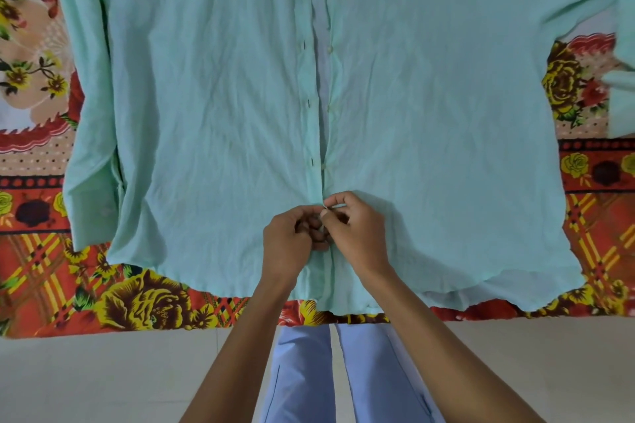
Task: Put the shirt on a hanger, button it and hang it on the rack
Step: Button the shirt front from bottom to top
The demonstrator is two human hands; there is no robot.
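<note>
The mint shirt (pixel 213 106) lies flat at frame centre on a floral bedspread (pixel 41 268). Left hand (pixel 292 237) and right hand (pixel 354 230) pinch its lower placket. Risk: misaligned edges put the button in the wrong hole.

Both hands (pixel 323 230) at the mint shirt's (pixel 206 113) lowest button (placket above open)

No readable text, labels, brands or numbers anywhere in view.
</note>
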